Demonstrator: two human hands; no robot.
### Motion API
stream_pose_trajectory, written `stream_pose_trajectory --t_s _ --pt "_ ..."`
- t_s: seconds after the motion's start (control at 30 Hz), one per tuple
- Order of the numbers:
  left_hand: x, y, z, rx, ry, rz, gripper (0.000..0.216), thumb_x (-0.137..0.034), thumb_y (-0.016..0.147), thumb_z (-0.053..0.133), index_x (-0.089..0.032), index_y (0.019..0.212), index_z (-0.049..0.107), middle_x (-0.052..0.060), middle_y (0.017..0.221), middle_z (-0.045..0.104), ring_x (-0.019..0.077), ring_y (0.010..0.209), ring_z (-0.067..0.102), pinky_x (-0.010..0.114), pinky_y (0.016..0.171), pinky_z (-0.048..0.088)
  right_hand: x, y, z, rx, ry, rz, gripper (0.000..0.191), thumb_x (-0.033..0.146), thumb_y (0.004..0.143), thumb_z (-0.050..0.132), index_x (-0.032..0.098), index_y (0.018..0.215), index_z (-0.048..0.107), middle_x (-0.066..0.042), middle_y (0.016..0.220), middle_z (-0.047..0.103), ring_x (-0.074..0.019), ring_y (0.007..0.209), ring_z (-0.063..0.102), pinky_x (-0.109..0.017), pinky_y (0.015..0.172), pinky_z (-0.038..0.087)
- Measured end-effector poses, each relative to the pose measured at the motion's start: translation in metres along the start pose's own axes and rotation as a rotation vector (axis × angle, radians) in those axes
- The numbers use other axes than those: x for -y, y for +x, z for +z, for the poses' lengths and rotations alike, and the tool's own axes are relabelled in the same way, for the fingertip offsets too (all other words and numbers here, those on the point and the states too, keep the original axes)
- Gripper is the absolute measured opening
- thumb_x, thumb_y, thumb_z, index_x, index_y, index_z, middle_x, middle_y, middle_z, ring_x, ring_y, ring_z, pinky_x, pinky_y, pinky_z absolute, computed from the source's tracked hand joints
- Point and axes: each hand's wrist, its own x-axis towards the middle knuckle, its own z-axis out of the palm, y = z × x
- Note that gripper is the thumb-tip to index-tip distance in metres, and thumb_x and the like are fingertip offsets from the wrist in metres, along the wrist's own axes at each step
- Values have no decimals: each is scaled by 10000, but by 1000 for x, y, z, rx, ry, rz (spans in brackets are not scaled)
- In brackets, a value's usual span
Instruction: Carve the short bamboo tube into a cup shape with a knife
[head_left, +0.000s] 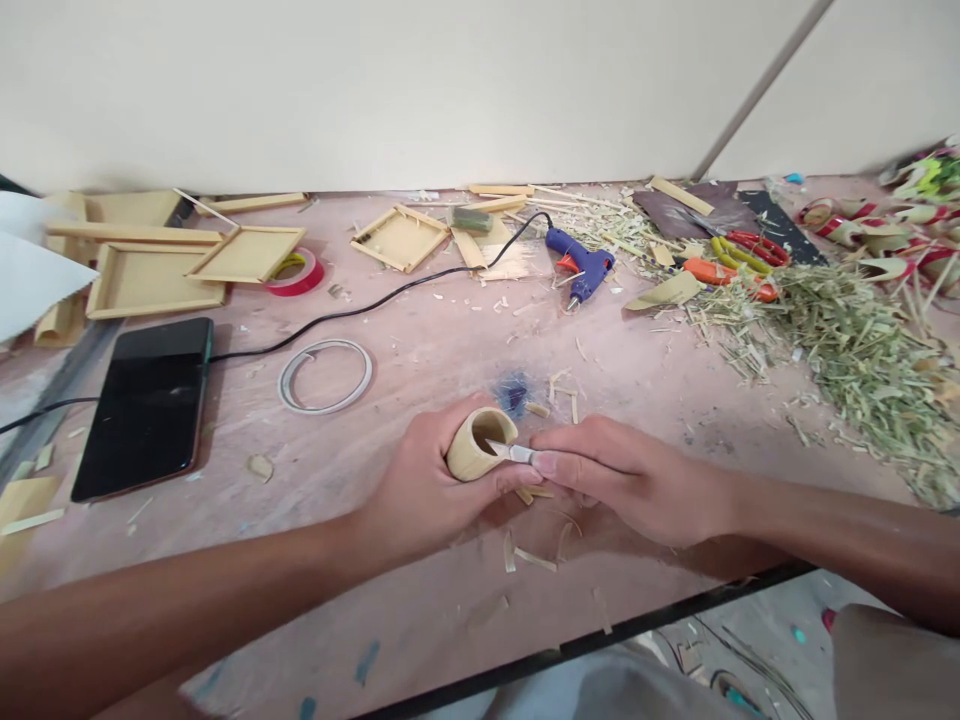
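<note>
My left hand (427, 485) is wrapped round a short bamboo tube (466, 458), tilted so its hollow end faces up and towards the right. In my right hand (637, 475) is a small knife (517, 453), pinched near its pale collar. Its blade reaches into the mouth of the tube, against or near the inner wall; the tip is partly hidden. Most of the knife's handle is covered by my fingers. Thin bamboo shavings (532, 555) lie on the table just below and around both hands.
A blue glue gun (581, 258) with a black cord, a tape roll (325, 376) and a phone (146, 405) lie on the pink table. Small wooden frames (401, 237) stand at the back. To the right are pliers (739, 252) and a heap of shavings (870, 355). The table's edge (585, 640) is near me.
</note>
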Motion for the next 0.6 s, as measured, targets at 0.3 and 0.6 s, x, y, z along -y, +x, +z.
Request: stream_pose_trajectory --t_s 0.3,0.6 --pt "9 -2 4 -33 -301 -214 361 -200 755 967 -195 792 608 -51 704 568 115 669 553 236 618 471 -6 1 6 -55 -72 -24 388 393 1170 378 196 921 601 19 754 548 -150 693 469 -310 677 343" --pt "-3 0 3 -75 35 -83 229 -260 821 899 -207 968 732 -12 854 717 133 737 625 242 659 500 -6 -1 3 -50 -175 -63 363 340 1174 379 193 921 593 14 784 569 -156 723 524 -314 712 348"
